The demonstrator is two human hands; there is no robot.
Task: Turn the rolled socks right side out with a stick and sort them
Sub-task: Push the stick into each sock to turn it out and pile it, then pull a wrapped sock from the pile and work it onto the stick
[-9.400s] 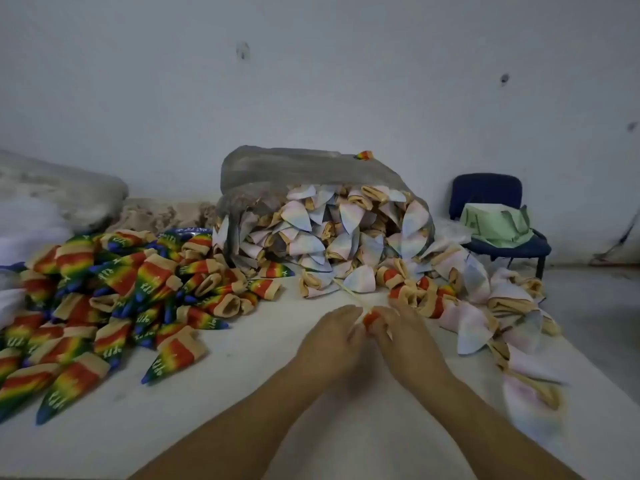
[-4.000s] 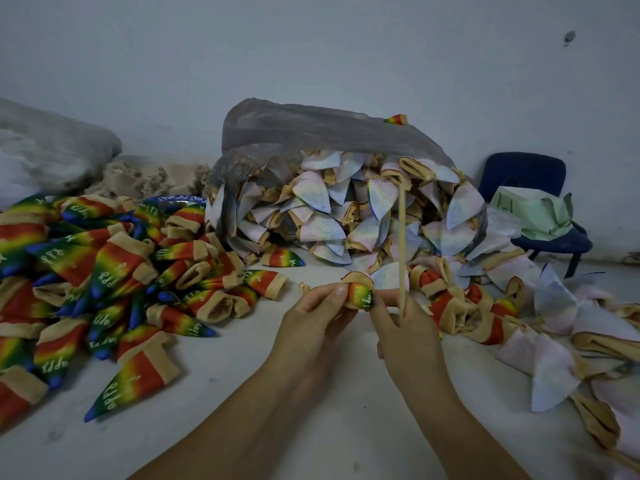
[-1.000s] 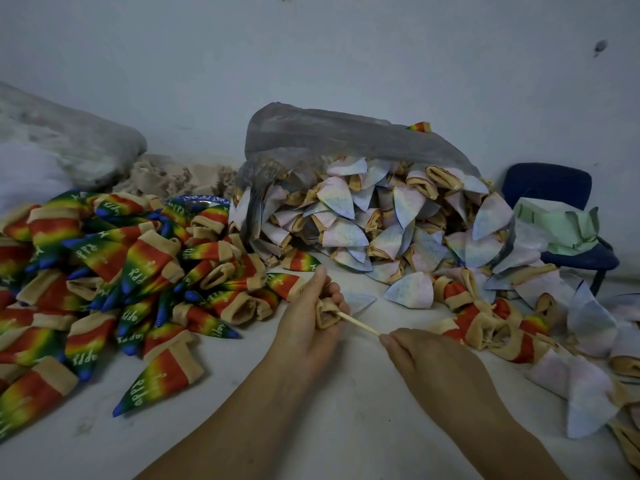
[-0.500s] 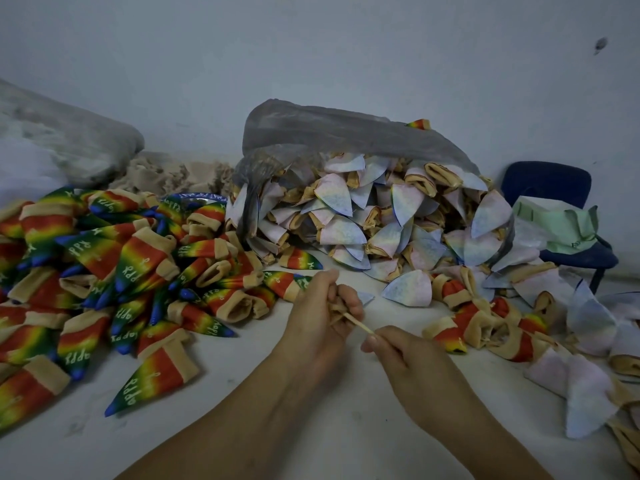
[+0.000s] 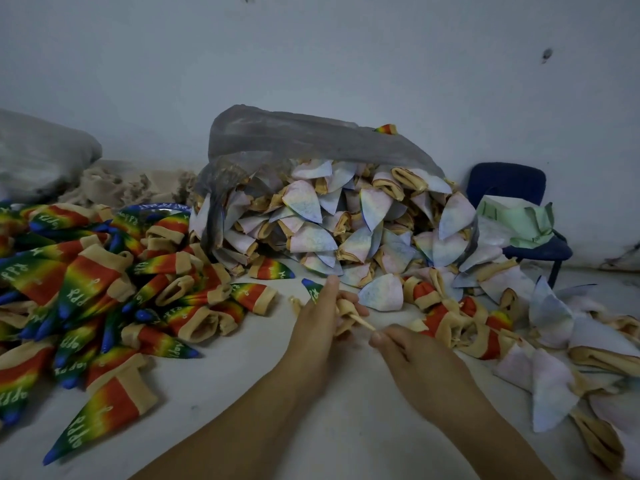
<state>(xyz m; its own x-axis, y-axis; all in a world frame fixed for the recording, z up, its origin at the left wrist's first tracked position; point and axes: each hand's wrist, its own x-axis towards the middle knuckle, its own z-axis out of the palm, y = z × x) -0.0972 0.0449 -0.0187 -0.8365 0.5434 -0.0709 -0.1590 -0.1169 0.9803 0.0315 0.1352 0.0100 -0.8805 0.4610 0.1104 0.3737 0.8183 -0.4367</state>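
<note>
We hold the sock (image 5: 344, 308) in our left hand (image 5: 320, 327), near the middle of the table (image 5: 346, 427), just in front of the open bag (image 5: 294, 140). The fingers curl round its tan cuff, and a blue-green tip pokes out beyond the thumb. Our right hand (image 5: 415, 358) pinches the near end of the stick (image 5: 362, 322), whose far end enters the cuff.

The tip shows its colours, so we judge the turning nearly done. We should clamp only the cuff, so the fabric can slide, and move the stick straight along its own line. It looks thin, and prying sideways might snap it or snag the knit. The sock then belongs with the rainbow pile (image 5: 86, 289) on our left, not with the pale socks (image 5: 346, 230) spilling from the bag.

Our left fingers hide how deep the stick sits and how much is turned. We cannot tell whether the sock touches the table. The right fingertips are tucked under the hand, and both piles run off the edges.
</note>
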